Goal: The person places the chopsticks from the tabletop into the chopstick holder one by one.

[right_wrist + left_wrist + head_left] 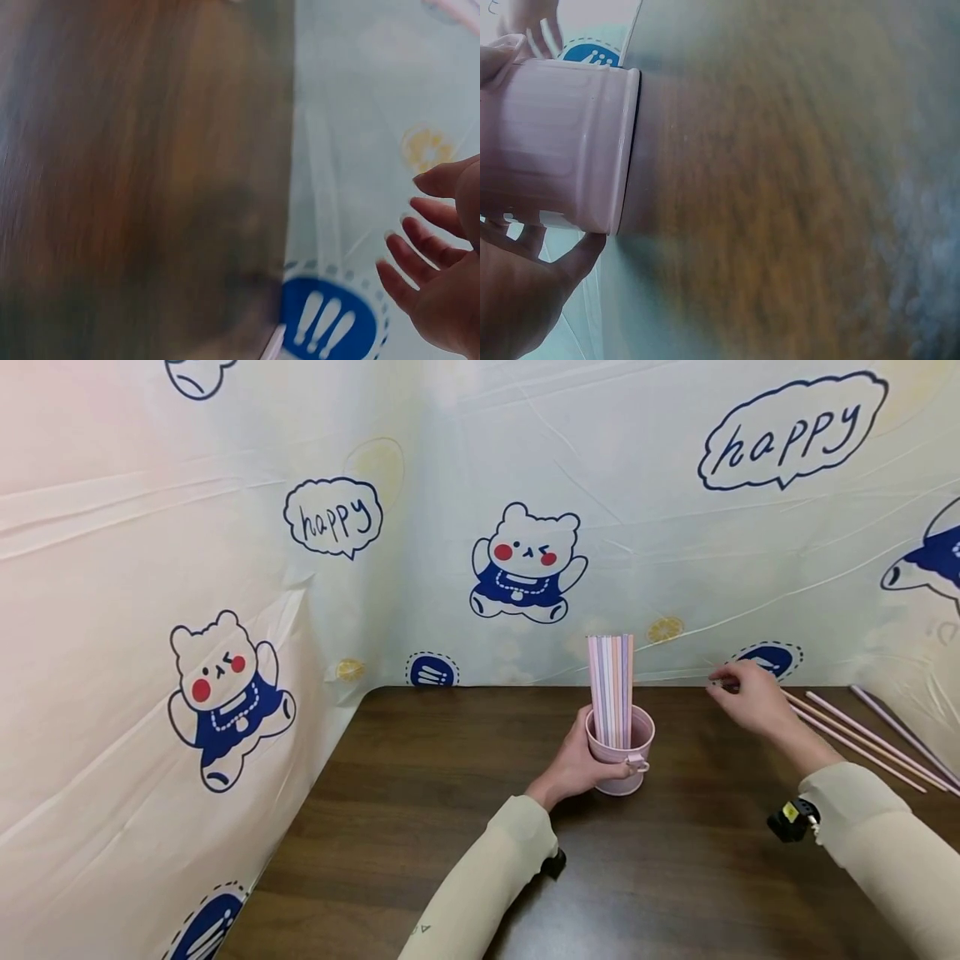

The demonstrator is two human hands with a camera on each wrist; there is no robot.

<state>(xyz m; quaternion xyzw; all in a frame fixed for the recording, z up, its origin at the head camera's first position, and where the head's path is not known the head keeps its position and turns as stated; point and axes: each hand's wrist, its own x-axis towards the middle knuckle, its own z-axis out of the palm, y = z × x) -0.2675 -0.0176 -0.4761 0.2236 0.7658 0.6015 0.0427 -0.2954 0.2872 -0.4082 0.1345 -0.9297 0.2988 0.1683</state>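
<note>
My left hand (576, 762) grips a small pink bucket (621, 783) from its left side, the thumb across the front near a small ring. In the left wrist view the bucket (555, 142) appears sideways, with fingers around it and its base at the table. A bundle of thin pastel straws (611, 689) stands upright inside, leaning toward the left of the rim; their lower ends are hidden. Over the back of the table, right of the bucket, is my right hand (753, 697). The right wrist view shows this hand (442, 255) with loosely bent, parted fingers and nothing between them.
Several loose pastel straws (870, 739) lie at the right of the brown wooden table (420, 793), beyond my right forearm. A printed cloth (645, 527) hangs along the back and left side of the table. A small black device (793, 820) is at my right sleeve.
</note>
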